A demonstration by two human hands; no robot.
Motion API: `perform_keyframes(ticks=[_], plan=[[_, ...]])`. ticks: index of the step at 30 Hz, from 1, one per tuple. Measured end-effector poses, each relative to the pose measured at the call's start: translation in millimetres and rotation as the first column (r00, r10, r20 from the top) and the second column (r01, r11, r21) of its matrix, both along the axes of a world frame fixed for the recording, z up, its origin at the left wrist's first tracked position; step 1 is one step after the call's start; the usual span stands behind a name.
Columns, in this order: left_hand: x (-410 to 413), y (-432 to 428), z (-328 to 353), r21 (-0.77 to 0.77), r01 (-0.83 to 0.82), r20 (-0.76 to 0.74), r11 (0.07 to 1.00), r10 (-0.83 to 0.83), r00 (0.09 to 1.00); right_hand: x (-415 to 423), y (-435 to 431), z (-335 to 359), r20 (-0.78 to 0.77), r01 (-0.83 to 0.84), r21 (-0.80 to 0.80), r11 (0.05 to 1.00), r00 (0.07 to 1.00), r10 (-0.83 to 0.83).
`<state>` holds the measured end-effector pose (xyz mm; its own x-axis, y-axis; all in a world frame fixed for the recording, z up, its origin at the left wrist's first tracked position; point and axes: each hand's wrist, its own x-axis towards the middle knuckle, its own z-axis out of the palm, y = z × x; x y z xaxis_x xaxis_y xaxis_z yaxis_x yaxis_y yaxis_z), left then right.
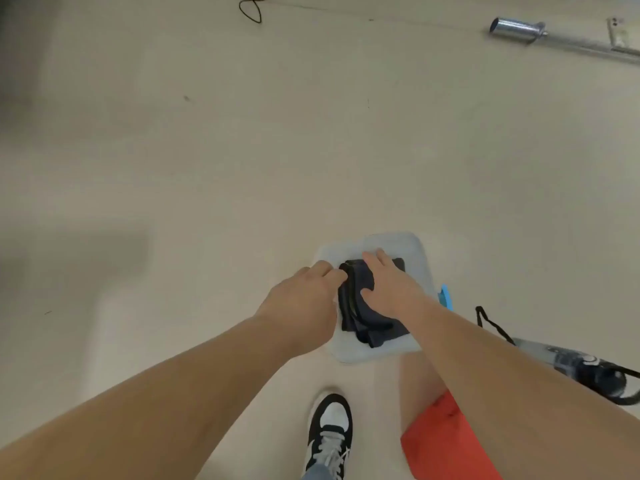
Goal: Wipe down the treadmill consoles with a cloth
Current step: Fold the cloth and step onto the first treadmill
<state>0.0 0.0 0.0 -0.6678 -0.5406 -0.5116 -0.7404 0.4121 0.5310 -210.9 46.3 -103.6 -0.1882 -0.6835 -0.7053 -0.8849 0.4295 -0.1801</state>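
A pile of dark folded cloths lies in a clear plastic bin on the pale floor. My left hand reaches in from the left, its fingertips pinching the left edge of the pile. My right hand lies flat on top of the cloths with fingers spread, covering the middle of the pile. No treadmill console is in view.
A metal bar lies on the floor at the top right and a black cable at the top. A dark bag with straps sits right of the bin. My shoe and orange shorts are below.
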Motion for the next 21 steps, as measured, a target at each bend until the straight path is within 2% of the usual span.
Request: perform_keyframes(ticks=[3, 5, 7, 9, 10, 12, 13, 15, 18, 21], plan=[[16.4, 0.9, -12.3, 0.02, -0.027, 0.009, 0.999, 0.027, 1.0, 4.1, -2.2, -4.5, -0.116, -0.052, 0.003, 0.999, 0.992, 0.052], [28.0, 4.3, -13.3, 0.062, -0.04, 0.034, 0.997, 0.038, 0.999, 8.5, 1.1, 2.2, -0.175, -0.011, 0.029, 1.0, 0.984, 0.016], [38.1, 6.6, -5.7, 0.087, -0.065, 0.042, 0.994, 0.062, 0.997, 17.4, 7.5, 15.0, -0.146, 0.116, 0.06, 0.991, 0.984, -0.107], [47.0, 3.7, 13.6, 0.082, -0.079, 0.024, 0.993, 0.077, 0.997, 28.2, 5.6, 40.5, -0.016, 0.351, 0.021, 0.936, 0.937, -0.35], [50.9, 0.8, 27.8, 0.082, -0.094, 0.011, 0.992, 0.094, 0.996, 36.4, 0.7, 59.9, 0.105, 0.52, 0.0, 0.854, 0.85, -0.517], [58.6, -7.3, 65.3, 0.085, -0.149, -0.057, 0.985, 0.154, 0.986, 58.6, -16.9, 111.4, 0.352, 0.79, 0.018, 0.612, 0.568, -0.744], [63.2, -13.3, 87.8, 0.078, -0.183, -0.101, 0.98, 0.19, 0.976, 70.3, -29.7, 143.6, 0.426, 0.856, 0.05, 0.515, 0.448, -0.786], [75.3, -26.6, 142.2, 0.06, -0.262, -0.188, 0.963, 0.269, 0.944, 94.0, -56.5, 217.2, 0.531, 0.911, 0.102, 0.4, 0.29, -0.796], [102.3, -41.9, 238.8, 0.024, -0.406, -0.328, 0.914, 0.391, 0.86, 132.9, -81.9, 337.8, 0.661, 0.922, 0.147, 0.358, 0.178, -0.729], [138.1, -54.0, 341.0, 0.015, -0.554, -0.448, 0.833, 0.501, 0.741, 175.5, -93.8, 455.1, 0.753, 0.899, 0.146, 0.412, 0.169, -0.636]])
